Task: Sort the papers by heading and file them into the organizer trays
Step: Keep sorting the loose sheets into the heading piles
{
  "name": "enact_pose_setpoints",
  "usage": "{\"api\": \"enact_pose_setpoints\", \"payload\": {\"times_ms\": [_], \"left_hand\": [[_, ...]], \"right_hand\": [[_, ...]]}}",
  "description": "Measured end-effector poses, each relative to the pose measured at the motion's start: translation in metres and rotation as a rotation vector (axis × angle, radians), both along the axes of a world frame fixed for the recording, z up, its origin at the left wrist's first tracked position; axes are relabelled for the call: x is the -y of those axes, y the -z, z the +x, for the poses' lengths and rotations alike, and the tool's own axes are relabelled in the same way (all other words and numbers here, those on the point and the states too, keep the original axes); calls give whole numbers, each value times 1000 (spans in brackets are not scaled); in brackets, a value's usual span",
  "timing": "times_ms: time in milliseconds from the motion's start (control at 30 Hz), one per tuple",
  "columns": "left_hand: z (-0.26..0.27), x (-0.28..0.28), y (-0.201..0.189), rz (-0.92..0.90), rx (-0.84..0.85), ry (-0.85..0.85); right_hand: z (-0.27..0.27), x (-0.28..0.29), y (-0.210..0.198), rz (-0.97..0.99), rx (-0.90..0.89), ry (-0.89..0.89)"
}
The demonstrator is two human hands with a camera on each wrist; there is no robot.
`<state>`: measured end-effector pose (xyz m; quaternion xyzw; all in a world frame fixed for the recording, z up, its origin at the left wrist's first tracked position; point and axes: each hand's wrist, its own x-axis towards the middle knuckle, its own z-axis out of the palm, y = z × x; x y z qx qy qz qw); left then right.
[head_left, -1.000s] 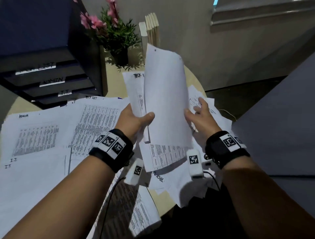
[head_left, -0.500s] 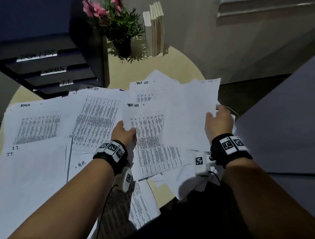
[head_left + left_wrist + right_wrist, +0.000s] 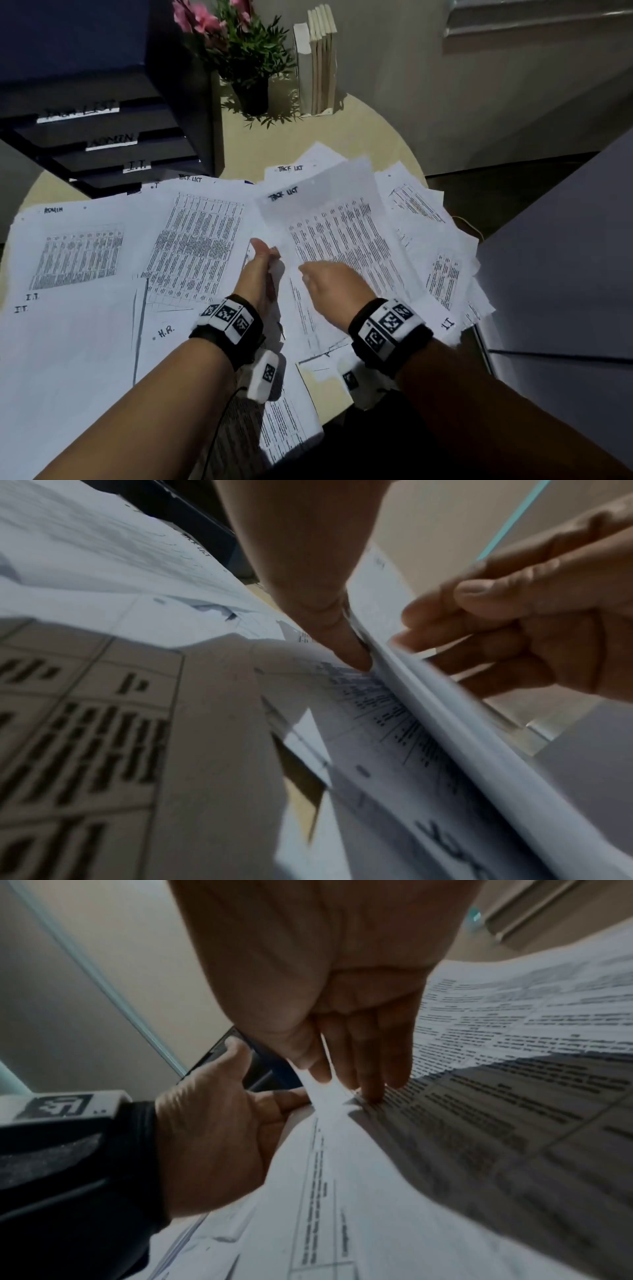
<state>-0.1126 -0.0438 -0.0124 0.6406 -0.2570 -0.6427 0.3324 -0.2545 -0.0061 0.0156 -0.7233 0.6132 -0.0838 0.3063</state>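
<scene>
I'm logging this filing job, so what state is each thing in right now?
Left hand: pinches the TASK LIST sheet's left edge.
Right hand: fingers straight, pressing on that sheet.
TASK LIST sheet: held, face up, above the pile.
Papers: spread loose over the table, unfiled.
Organizer trays: labelled; contents not visible.

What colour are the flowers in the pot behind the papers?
Pink flowers over green leaves, clearest in the head view.
</scene>
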Motion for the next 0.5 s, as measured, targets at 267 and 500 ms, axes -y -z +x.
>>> {"api": "enact_pose_setpoints", "payload": {"times_ms": [267,500], "left_hand": [[17,3,37,-161,280,195],[-4,-7,15,-240,309,213]], "right_hand": [[-60,25,27,7,-41,420],[-87,24,58,186,-22,554]]}}
